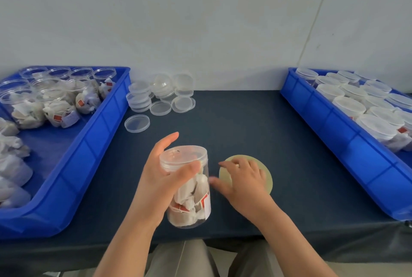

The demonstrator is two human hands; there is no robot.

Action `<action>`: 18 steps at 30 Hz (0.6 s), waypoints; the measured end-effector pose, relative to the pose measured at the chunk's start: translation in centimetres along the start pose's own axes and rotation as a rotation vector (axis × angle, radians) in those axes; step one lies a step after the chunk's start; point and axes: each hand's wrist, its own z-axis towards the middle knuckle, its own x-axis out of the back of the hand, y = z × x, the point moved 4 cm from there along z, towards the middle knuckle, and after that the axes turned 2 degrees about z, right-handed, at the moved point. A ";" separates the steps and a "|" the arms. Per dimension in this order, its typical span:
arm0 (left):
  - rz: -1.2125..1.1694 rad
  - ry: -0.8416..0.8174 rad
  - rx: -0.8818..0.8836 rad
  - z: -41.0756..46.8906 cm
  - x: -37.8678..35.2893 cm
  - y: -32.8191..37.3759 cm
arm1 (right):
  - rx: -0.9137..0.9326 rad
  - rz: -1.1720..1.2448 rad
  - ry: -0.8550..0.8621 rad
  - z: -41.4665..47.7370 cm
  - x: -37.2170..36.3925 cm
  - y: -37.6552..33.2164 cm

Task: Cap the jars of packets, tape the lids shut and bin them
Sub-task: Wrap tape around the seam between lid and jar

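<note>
At table edge, left hand holding capped jar

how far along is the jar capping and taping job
Done: many capped jars fill the right bin. In hand: the left hand grips a lidded jar while the right hand grasps the tape roll, so taping comes next. Left: several open jars in the left bin, loose lids beside it.
</note>
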 end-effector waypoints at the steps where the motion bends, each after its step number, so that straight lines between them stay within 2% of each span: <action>1: 0.000 -0.006 -0.007 -0.1 -0.2 0.0 | 0.033 0.194 0.089 -0.5 1.1 -0.8; 2: -0.004 -0.013 -0.016 -0.2 -0.4 0.0 | 0.096 0.411 0.137 -1.1 1.9 -1.7; 4: -0.021 -0.031 -0.035 -0.6 -0.8 0.0 | 0.212 0.803 0.077 -2.4 2.5 -3.8; 6: -0.051 -0.041 -0.051 -0.8 -1.3 0.1 | 0.230 1.028 0.011 -3.0 2.3 -5.1; 11: -0.057 -0.055 -0.059 -0.9 -2.0 0.1 | 0.172 1.249 0.042 -3.6 1.2 -5.9; 18: -0.065 -0.100 -0.057 -0.8 -2.6 0.0 | 0.077 1.358 -0.028 -3.1 0.4 -4.7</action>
